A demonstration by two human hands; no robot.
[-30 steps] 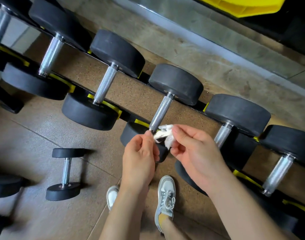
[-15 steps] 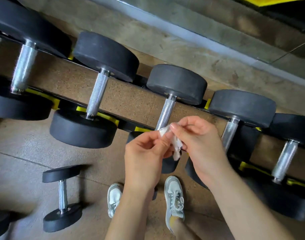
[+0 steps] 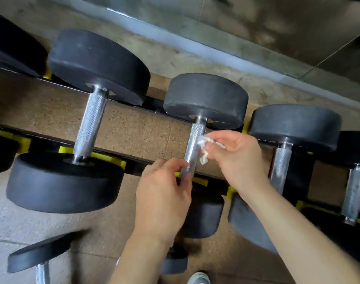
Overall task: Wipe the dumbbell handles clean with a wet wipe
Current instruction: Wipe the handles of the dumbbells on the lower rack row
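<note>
I hold the wet wipe [image 3: 203,149] by the middle dumbbell handle [image 3: 194,144]
My right hand [image 3: 238,158] pinches the crumpled white wipe against the handle's right side. My left hand [image 3: 162,193] curls its fingers round the handle's bottom end.

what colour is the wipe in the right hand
White; the wipe sits crumpled in the right hand beside a steel handle, clearest in the head view.

The dumbbell heads [image 3: 205,99] are finished in matte black; the handles [image 3: 195,144] are plated silver and covered with fine knurled cross-hatching. The wet wipe [image 3: 203,141] at centre frame is coloured white. The rack cradles [image 3: 109,158] are painted yellow, and the floor [image 3: 138,132] is speckled brown.
</note>
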